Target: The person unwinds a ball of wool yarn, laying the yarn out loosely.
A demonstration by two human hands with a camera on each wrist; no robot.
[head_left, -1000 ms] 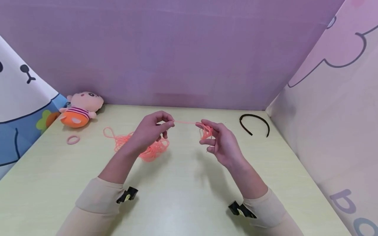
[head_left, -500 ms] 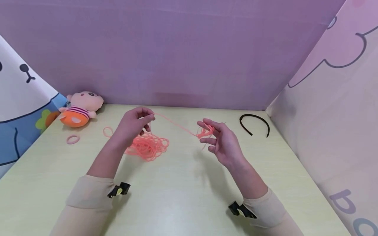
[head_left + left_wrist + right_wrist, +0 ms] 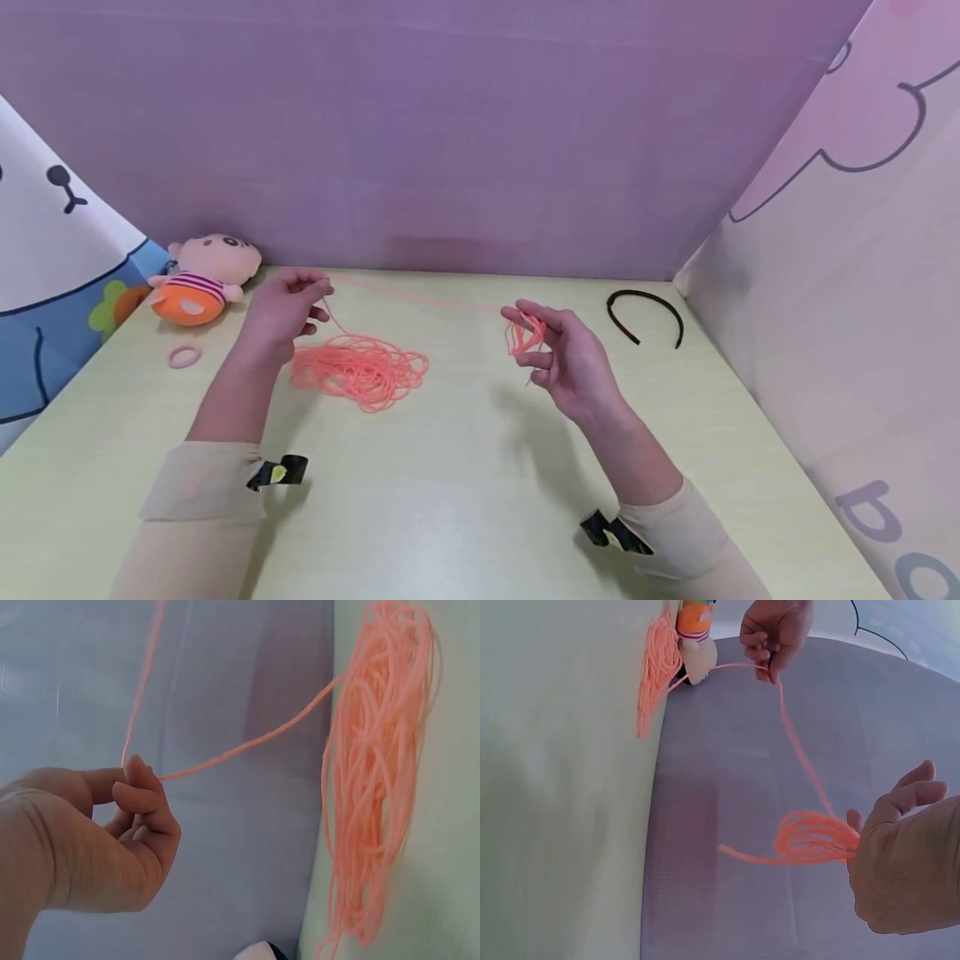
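A pile of coral-orange yarn (image 3: pixel 363 368) lies loosely looped on the table, left of the middle. Above its left end, my left hand (image 3: pixel 279 312) pinches a strand between thumb and fingers. From that pinch one length of strand (image 3: pixel 251 742) runs down to the pile, and another crosses to my right hand (image 3: pixel 576 362). A small bundle of yarn loops (image 3: pixel 817 836) hangs about the right hand's fingers, with a short loose end sticking out. The right hand is raised over the table, palm turned inward.
A plush toy (image 3: pixel 202 279) in orange shorts leans at the back left, with a pink ring-shaped hair tie (image 3: pixel 184 357) before it. At the back right lies a dark headband (image 3: pixel 648 296). A purple panel (image 3: pixel 480 150) rises behind the table (image 3: pixel 450 467).
My left hand has moved left, away from the right hand, drawing out a longer strand between them. The right hand stays nearly still with its loops.
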